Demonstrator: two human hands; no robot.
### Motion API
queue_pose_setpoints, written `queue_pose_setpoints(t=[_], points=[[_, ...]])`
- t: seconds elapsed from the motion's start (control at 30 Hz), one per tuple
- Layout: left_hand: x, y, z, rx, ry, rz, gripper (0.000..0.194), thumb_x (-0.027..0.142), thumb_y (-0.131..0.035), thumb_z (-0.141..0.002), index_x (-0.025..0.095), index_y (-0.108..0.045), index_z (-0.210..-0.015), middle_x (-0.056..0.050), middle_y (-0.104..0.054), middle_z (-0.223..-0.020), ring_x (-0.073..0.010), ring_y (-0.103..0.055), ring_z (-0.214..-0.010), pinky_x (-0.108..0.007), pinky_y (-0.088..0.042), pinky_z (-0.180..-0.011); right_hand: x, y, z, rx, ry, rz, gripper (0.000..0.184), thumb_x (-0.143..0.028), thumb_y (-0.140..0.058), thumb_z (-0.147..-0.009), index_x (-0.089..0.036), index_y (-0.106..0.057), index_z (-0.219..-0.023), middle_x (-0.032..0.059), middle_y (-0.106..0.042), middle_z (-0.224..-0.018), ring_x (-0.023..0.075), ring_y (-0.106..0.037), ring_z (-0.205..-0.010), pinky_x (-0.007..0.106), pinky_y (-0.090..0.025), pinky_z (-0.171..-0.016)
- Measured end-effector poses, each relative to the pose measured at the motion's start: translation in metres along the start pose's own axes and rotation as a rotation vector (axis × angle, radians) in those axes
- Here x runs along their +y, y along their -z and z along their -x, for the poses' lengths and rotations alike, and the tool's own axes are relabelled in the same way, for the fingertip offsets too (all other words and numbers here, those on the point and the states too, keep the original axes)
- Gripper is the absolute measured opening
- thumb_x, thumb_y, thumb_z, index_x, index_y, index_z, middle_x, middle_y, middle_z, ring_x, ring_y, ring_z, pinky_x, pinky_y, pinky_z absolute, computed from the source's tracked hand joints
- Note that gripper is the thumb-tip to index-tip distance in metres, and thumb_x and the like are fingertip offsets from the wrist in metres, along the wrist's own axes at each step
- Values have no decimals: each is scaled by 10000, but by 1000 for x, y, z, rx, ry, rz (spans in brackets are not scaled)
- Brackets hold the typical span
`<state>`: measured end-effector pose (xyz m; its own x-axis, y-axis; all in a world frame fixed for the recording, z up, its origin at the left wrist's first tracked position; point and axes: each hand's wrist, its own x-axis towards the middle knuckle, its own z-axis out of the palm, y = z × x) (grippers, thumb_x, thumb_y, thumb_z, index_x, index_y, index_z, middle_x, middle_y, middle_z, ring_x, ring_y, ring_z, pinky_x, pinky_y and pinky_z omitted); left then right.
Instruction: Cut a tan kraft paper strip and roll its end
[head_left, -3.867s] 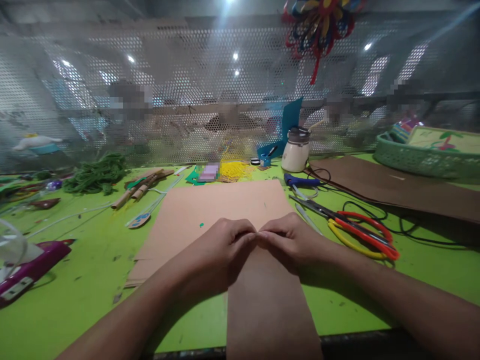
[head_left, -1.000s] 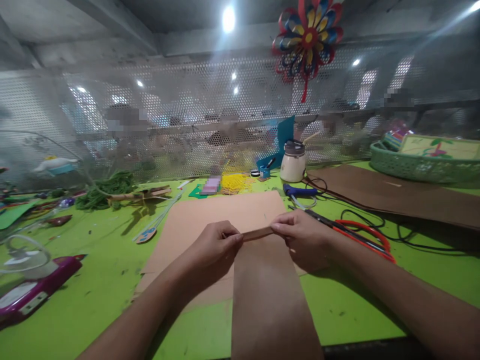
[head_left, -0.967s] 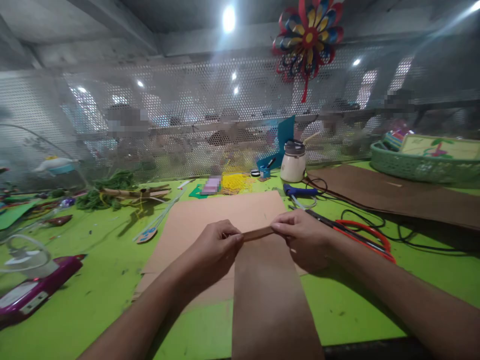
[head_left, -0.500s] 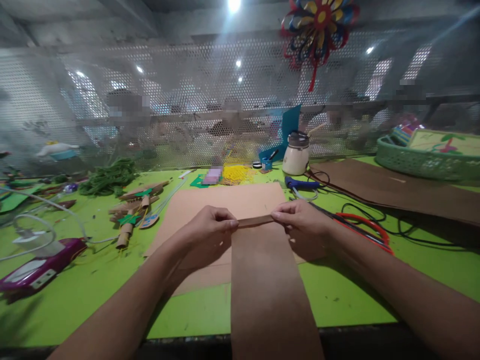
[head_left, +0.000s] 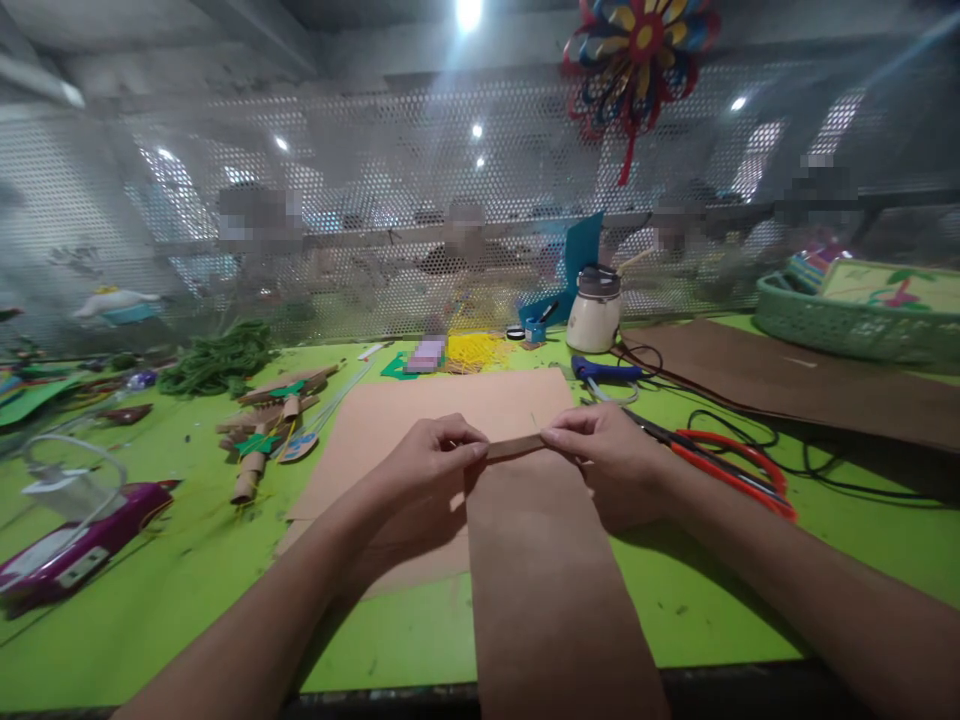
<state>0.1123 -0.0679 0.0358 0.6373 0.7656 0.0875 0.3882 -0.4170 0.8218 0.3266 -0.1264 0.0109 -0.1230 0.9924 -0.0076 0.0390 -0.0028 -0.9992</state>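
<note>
I see a long, smooth brown paper strip (head_left: 559, 580), partly over flat tan paper sheets (head_left: 450, 400); the left hand (head_left: 431, 462) and the right hand (head_left: 611, 460) pinch its narrow folded end. Red-handled metal scissors (head_left: 739, 484) lie partly hidden beside the latter; farther stands a rounded cream jar (head_left: 595, 322).

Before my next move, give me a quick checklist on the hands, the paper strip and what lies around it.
1. Left hand pinching the strip at its far end: ok.
2. Right hand pinching that end's other corner: ok.
3. Far edge pressed flat between the hands: cannot tell.
4. Strip wholly within the table: not ok, its near end reaches past the front edge.
5. Scissors apart from the strip: ok, they lie to the right.
</note>
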Motion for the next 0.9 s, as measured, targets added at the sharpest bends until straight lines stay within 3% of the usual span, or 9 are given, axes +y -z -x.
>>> queue_pose_setpoints(t=[0.2, 0.33, 0.43, 0.57, 0.77, 0.9], points=[[1, -11, 1, 17, -7, -92, 151, 248, -558, -728, 136, -656, -706, -23, -587, -702, -145, -534, -680, -226, -394, -623, 7, -5, 1, -19, 7, 136, 267, -386, -580, -759, -142, -583, -653, -43, -415, -507, 77, -340, -463, 220, -251, -444], [2, -13, 5, -13, -29, -93, 133, 230, -548, -727, 134, -631, -687, -20, -576, -685, -144, -522, -682, -221, -388, -612, 4, -6, 3, -67, 81, 315, 211, -315, -533, -792, -138, -635, -739, -6, -518, -577, 99, -434, -524, 218, -315, -480], [2, -16, 8, -36, -46, -82, 124, 233, -547, -733, 140, -619, -692, -13, -570, -680, -137, -512, -672, -214, -380, -595, 0, -6, 5, -131, 154, 485, 229, -290, -503, -807, -136, -640, -707, -5, -513, -580, 102, -435, -552, 215, -318, -495], [3, -16, 8, -65, -44, -83, 168, 262, -524, -765, 135, -633, -743, -22, -584, -694, -137, -515, -659, -221, -380, -594, -4, -6, 6, -77, 203, 630, 265, -302, -484, -818, -137, -652, -695, -7, -498, -575, 107, -428, -563, 217, -311, -498], [-2, 2, 0, -169, -90, -135, 198, 270, -516, -788, 128, -632, -712, -14, -587, -670, -128, -516, -654, -215, -383, -617, -6, -8, 6, -29, 181, 594, 273, -316, -490, -810, -125, -642, -689, 7, -531, -613, 112, -441, -569, 222, -318, -500], [-7, 9, -1, -237, -23, -70, 224, 305, -537, -785, 110, -641, -752, -13, -588, -669, -123, -510, -650, -210, -386, -611, -4, -10, 6, -52, 151, 546, 293, -344, -491, -809, -124, -606, -654, -6, -488, -591, 97, -404, -542, 212, -304, -481]])
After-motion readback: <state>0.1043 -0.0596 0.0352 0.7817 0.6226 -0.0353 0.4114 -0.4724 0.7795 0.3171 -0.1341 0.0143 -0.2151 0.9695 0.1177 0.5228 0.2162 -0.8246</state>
